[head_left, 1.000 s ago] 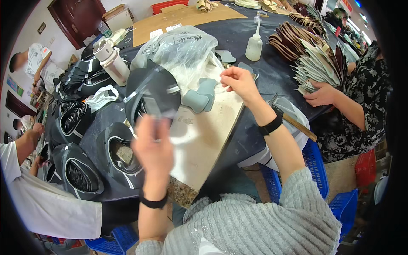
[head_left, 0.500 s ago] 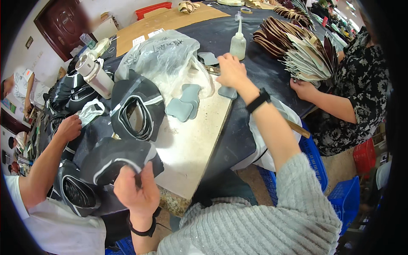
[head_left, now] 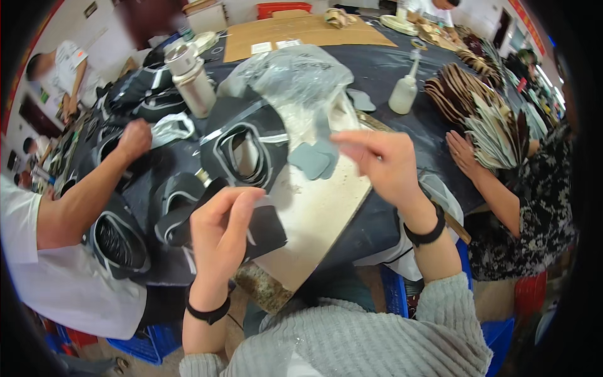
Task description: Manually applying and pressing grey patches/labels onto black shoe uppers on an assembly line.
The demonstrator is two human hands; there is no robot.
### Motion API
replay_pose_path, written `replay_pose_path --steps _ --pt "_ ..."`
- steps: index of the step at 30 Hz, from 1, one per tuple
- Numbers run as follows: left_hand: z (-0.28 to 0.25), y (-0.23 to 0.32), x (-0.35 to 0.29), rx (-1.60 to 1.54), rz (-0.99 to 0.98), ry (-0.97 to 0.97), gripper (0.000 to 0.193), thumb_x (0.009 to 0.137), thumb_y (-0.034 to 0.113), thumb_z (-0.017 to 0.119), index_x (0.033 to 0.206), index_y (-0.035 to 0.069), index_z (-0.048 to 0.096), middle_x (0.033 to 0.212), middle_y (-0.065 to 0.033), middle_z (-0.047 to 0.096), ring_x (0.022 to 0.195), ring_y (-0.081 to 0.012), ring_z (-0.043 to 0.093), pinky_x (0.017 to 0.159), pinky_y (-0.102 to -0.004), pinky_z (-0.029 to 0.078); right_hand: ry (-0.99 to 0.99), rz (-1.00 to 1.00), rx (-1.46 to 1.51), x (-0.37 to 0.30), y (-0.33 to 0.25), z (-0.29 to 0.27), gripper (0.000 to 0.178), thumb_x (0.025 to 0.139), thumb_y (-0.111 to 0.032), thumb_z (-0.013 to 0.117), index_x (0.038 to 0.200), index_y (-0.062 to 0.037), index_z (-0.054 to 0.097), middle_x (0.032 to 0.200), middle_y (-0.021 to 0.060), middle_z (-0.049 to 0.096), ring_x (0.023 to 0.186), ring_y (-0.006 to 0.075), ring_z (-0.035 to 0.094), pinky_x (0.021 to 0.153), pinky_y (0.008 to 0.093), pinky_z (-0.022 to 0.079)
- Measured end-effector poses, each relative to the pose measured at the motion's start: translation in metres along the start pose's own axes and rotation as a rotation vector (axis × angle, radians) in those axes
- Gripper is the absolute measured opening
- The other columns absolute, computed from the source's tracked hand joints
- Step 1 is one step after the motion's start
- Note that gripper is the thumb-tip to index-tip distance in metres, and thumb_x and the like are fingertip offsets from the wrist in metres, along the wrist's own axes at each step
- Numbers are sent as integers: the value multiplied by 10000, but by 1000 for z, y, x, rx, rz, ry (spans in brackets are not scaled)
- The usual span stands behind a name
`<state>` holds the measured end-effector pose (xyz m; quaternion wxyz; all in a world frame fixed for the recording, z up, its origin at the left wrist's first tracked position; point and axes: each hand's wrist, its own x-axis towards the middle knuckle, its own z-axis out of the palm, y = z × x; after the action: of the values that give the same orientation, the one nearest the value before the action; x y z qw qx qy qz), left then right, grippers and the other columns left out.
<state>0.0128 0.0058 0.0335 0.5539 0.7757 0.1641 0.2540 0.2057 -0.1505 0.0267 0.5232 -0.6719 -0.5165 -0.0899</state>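
My left hand (head_left: pixel 220 229) is closed on a black curved piece with white edging (head_left: pixel 267 231), near the close corner of the pale board (head_left: pixel 295 248). My right hand (head_left: pixel 386 163) hangs over the board's right side, thumb and fingertips pinched together and blurred. Whatever it may hold is too smeared to make out. Thin grey rounded pads (head_left: pixel 311 160) lie overlapping on the board, just left of those fingertips. Beyond them rests a clear plastic bag (head_left: pixel 282 75). A stack of black looped pieces (head_left: pixel 217 125) with white edges stands left of the pads.
A squeeze bottle (head_left: pixel 403 93) stands on the dark table beyond my right hand. At left, a co-worker's fist (head_left: pixel 134 139) is beside a white strap-like piece (head_left: pixel 173 129) and a steel flask (head_left: pixel 190 81). Another person's hand (head_left: pixel 463 154) touches fanned stacks (head_left: pixel 496 135) at right.
My right hand has drawn back toward me from near the bottle and is now pinched. My left hand has risen with the black piece, which is turned differently. The view has shifted.
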Motion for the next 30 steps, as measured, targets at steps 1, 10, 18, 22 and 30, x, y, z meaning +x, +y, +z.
replay_pose_path --steps 1,10,18,22,30 --pt "2 -2 1 -107 -17 13 219 896 153 529 844 -21 650 688 25 554 687 -33 476 622 -160 358 -71 -163 4 -2 -7 5 148 703 -4 641 850 3 646 633 45 568 533 116 519 483 238 409" --pt "2 -12 -10 67 219 336 60 789 9 642 771 1 585 659 18 527 578 -36 432 502 -185 337 -311 42 640 -11 -55 40 206 759 -109 690 940 -41 619 913 71 595 757 156 598 648 239 495" --pt "-9 -26 -21 -106 270 111 107 750 -75 604 821 5 592 724 -24 536 638 -85 457 545 -210 351 -117 626 1129 -30 -59 66 96 847 -47 559 924 -62 503 846 39 584 749 126 584 643 265 507" --pt "-7 -22 -24 -15 214 177 75 780 -42 595 845 -6 602 722 -20 520 633 -78 449 542 -189 337 -96 750 1211 -33 -56 60 56 858 -105 535 893 -74 505 857 42 585 781 146 587 665 293 504" --pt "-10 -13 -17 -37 185 -97 139 763 84 661 874 12 621 711 -11 513 610 -67 445 541 -208 348 -232 683 1260 -33 -52 62 126 841 -119 544 944 -48 531 904 58 590 779 148 577 649 295 474"
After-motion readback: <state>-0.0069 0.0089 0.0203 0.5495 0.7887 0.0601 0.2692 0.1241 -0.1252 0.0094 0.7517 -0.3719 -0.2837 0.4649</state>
